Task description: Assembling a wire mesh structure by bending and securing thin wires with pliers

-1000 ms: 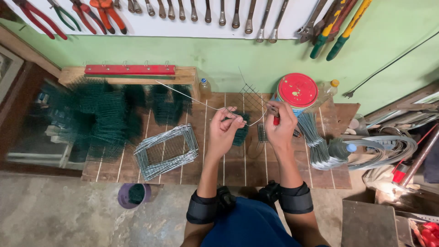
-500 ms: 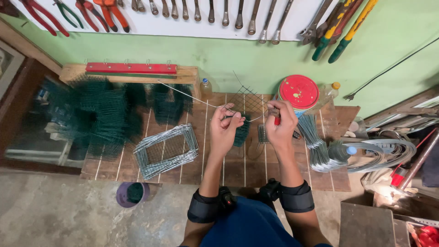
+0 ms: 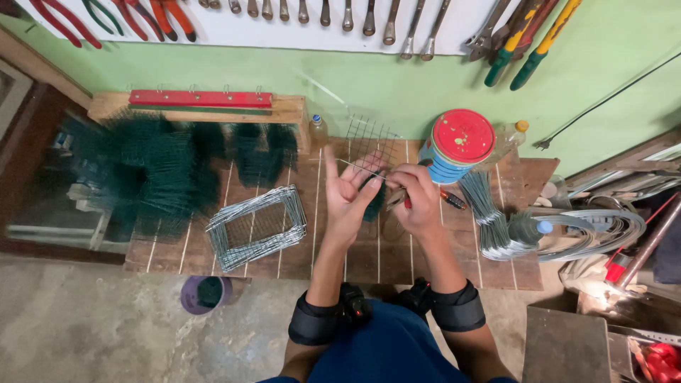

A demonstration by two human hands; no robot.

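Left hand [image 3: 349,193] is spreading open, steadying a thin silver wire [image 3: 358,169]; right hand [image 3: 418,195] is gripping red-handled pliers [image 3: 434,198] over the wooden slatted table [image 3: 340,248]. One stack of bent wire frames [image 3: 257,227] is lying finished; this piece looks mid-bend.

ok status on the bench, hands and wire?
Left hand open, palm up, thin wire across its fingers. Right hand closed on red-handled pliers. Small wire mesh panel just behind; red-lidded tin beside right hand.
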